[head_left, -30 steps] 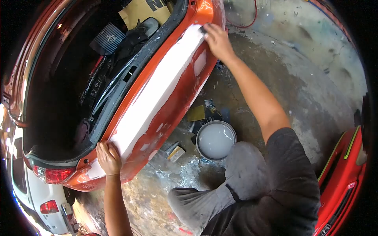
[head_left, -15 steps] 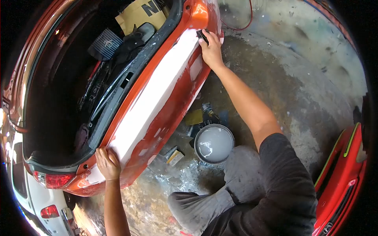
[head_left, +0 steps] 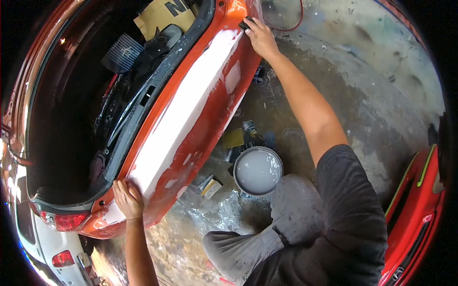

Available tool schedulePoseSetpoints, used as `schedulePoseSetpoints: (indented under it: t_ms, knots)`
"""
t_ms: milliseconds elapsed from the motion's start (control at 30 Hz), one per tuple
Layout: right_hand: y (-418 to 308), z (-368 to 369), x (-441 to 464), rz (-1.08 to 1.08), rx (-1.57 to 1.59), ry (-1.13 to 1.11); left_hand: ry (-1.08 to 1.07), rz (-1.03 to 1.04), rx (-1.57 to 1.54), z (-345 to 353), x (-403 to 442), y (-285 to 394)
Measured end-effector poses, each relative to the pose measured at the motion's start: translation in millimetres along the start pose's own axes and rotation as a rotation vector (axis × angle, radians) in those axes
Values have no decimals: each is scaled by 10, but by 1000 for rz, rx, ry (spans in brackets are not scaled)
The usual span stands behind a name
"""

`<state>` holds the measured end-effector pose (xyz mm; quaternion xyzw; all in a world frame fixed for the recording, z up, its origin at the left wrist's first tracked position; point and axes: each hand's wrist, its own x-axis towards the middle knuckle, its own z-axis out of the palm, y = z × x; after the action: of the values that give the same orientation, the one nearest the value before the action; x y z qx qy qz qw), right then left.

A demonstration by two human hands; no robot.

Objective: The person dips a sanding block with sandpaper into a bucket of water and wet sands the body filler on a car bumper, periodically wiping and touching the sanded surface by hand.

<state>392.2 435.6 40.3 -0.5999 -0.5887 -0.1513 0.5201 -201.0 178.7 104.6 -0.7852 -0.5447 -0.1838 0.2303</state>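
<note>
An orange car bumper (head_left: pixel 192 148) with a long strip of white filler (head_left: pixel 177 113) along its top runs diagonally through the view. At the strip's far end, my right hand (head_left: pixel 262 39) presses a small dark piece of sandpaper (head_left: pixel 246 23) against the orange paint, fingers closed over it. My left hand (head_left: pixel 128 198) rests on the bumper's near end, beside the filler's lower end, fingers laid over the upper edge and holding nothing. The underside of the sandpaper is hidden.
A round bucket of greyish water (head_left: pixel 259 170) stands on the wet floor by my knee. Near it lie dark and yellowish sheets (head_left: pixel 233 138) and a small block (head_left: pixel 211 189). The open trunk (head_left: pixel 62 128) holds a paper bag (head_left: pixel 164 18). A red car part (head_left: pixel 414 209) stands right.
My right hand has slid up and slightly right with the sandpaper, from the white filler's end onto the orange paint. My left hand stays on the bumper. The view has shifted slightly.
</note>
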Motion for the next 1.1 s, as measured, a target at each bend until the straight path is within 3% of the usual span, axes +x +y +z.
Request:
schedulePoseSetpoints:
  t_ms: [67,133,200,333,433,467,500,567,667,733,800,900,967,1000,1067,1100]
  knots:
    - [-85,-21,-35,31,-65,-45,-11,-14,-3,-8,12,-5]
    - [-659,-262,-291,-212,-75,-181,0,-10,3,8,6,-35]
    - [-1546,-588,-705,-399,182,-332,-3,-24,-9,29,-11,-43]
    - [-2772,-572,-1529,-663,394,-297,-20,-53,-23,40,-39,-41]
    - [-2318,-599,-1234,-746,480,-304,-61,-50,-4,53,-63,-139]
    - [-1949,-534,-939,-730,288,-331,-40,-45,-11,54,-50,-136]
    - [-1546,-637,-571,-607,292,-470,-25,-38,-20,44,-41,-109]
    - [-635,-451,-151,-452,48,-369,-46,-44,-18,34,-42,-89]
    - [-812,-332,-116,-369,-121,-389,-42,-35,-20,28,-37,-98]
    - [-1783,-656,-551,-334,139,-667,12,-1,35,76,-48,-149]
    - [-2403,-562,-1225,-710,271,-319,18,10,54,99,-114,-140]
    - [-2025,-590,-997,-825,372,-363,-40,-51,17,50,-82,-112]
    - [-1271,-631,-324,-570,91,-639,2,-38,5,54,-23,-73]
    - [-746,-516,-76,-475,-62,-528,14,-26,-5,34,-19,-53]
    - [-535,-618,124,-314,-203,-178,41,16,13,20,-2,-37]
    - [-543,-539,70,-298,-255,-221,62,43,38,42,-4,-67]
